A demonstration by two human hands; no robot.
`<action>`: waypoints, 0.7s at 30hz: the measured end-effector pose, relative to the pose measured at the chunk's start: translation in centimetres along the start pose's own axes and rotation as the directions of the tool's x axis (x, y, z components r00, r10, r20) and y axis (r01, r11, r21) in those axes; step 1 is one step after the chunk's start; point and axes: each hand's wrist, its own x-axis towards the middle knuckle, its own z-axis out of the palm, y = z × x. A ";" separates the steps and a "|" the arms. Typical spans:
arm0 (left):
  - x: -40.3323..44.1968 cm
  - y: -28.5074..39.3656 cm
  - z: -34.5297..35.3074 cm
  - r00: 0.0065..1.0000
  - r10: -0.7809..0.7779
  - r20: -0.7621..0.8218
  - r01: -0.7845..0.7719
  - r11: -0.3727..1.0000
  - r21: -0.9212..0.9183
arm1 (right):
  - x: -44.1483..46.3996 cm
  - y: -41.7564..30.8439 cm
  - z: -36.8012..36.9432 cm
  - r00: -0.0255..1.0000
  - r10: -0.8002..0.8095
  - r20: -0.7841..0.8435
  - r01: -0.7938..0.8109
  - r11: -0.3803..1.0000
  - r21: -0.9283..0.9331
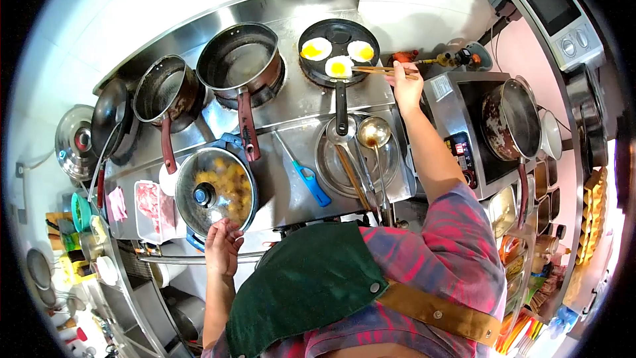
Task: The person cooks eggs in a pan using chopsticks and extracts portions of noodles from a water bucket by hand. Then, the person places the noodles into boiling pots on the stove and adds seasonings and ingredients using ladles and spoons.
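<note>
My right hand (406, 87) is closed around wooden chopsticks (381, 70). Their tips reach the nearest of three fried eggs, the front egg (339, 66), in a black egg pan (319, 78) with round hollows. A left egg (316, 49) and a right egg (361, 51) lie behind it; a fourth hollow at the back holds no egg. By the front rim of a glass-lidded pot (191, 189), my left hand (223, 246) is curled, its fingertips together, with nothing showing in them. Yellow-brown chunks show through the lid.
Two dark saucepans, a larger one (240, 59) and a smaller one (159, 89), sit left of the egg pan. A blue lighter (311, 185) lies beside a metal tray (324, 176) with ladles. Another pan (511, 119) stands on the right cooker. Raw meat fills a white tub (141, 225).
</note>
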 end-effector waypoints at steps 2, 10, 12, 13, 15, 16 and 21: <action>-0.1 0.0 0.0 1.000 0.004 -0.007 -0.003 1.000 0.005 | 0.3 0.8 -0.1 0.978 0.201 -0.058 -0.184 0.959 0.216; -0.2 0.0 0.0 1.000 0.018 0.011 -0.019 1.000 0.009 | 0.9 1.6 -0.6 0.950 0.294 -0.102 -0.259 0.929 0.264; -0.3 -0.1 -0.1 1.000 0.020 0.008 -0.020 1.000 0.011 | 1.4 0.4 -1.4 0.977 0.189 -0.101 -0.170 0.971 0.169; -0.3 -0.2 -0.2 1.000 0.018 0.008 -0.018 1.000 0.010 | 1.6 -0.3 -1.7 0.987 0.129 -0.091 -0.119 0.987 0.112; -0.3 -0.3 -0.3 1.000 0.012 0.007 -0.013 1.000 0.012 | 2.0 -1.9 -2.0 0.997 0.048 -0.066 -0.047 0.999 0.017; -0.3 -0.4 -0.3 1.000 0.012 0.010 -0.012 1.000 0.014 | 2.1 -2.0 -2.0 0.996 0.050 -0.068 -0.049 0.999 0.015; -0.2 -0.4 0.3 1.000 -0.001 0.011 0.000 1.000 0.021 | 2.8 -1.7 -0.2 0.997 -0.056 0.055 0.057 0.998 -0.024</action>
